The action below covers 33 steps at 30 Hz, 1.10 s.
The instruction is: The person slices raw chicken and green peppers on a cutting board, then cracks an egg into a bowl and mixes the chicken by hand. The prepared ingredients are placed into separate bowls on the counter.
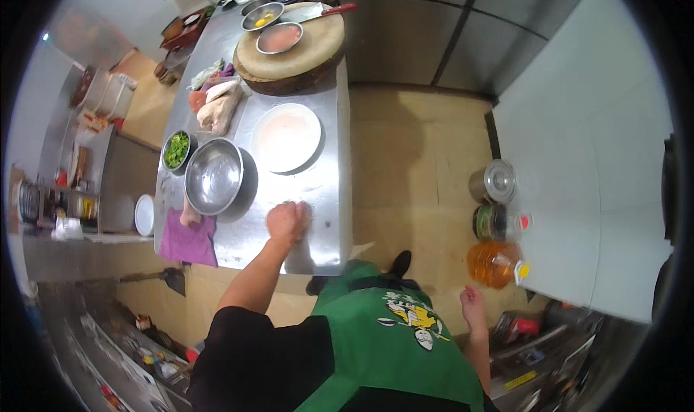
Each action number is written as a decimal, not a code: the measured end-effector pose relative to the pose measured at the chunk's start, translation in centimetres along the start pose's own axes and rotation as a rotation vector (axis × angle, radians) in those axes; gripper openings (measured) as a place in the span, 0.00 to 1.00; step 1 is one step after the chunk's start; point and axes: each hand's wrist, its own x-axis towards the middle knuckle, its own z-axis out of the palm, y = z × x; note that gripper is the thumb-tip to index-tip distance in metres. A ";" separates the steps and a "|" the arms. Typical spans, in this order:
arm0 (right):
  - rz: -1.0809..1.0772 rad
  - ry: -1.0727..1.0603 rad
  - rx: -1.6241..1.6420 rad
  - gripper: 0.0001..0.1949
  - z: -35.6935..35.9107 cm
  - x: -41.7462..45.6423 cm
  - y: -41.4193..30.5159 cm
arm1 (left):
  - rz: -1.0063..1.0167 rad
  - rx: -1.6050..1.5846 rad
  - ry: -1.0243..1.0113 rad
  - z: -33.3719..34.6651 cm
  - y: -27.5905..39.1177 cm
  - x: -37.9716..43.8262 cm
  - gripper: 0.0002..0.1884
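My left hand, somewhat blurred, is curled low over the steel table near its front edge; whether anything is inside it cannot be told. Beyond it lies a white plate with a pale pink film. A steel bowl, apparently without food, stands to its left, beside a small bowl of chopped greens. A purple cloth is at the table's left corner, a pinkish piece, perhaps meat, at its upper edge. My right hand hangs by my side, fingers loosely bent, nothing visible in it, near an oil jug.
A round chopping block carries a bowl of pink paste, a bowl with egg yolk and a red-handled cleaver. Bagged raw poultry lies left of it. A lidded steel pot and containers stand at right.
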 end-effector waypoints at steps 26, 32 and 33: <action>-0.796 -0.620 -0.299 0.14 6.5 48.4 -58.3 | -0.851 -1.816 0.316 -10.2 7.3 40.3 0.14; -1.077 -0.946 -0.130 0.15 20.0 52.8 -80.5 | -1.031 -1.684 0.608 -10.6 9.6 42.8 0.16; -1.125 -0.953 -0.182 0.15 23.4 53.1 -83.7 | -1.055 -1.678 0.613 -10.7 10.4 42.3 0.16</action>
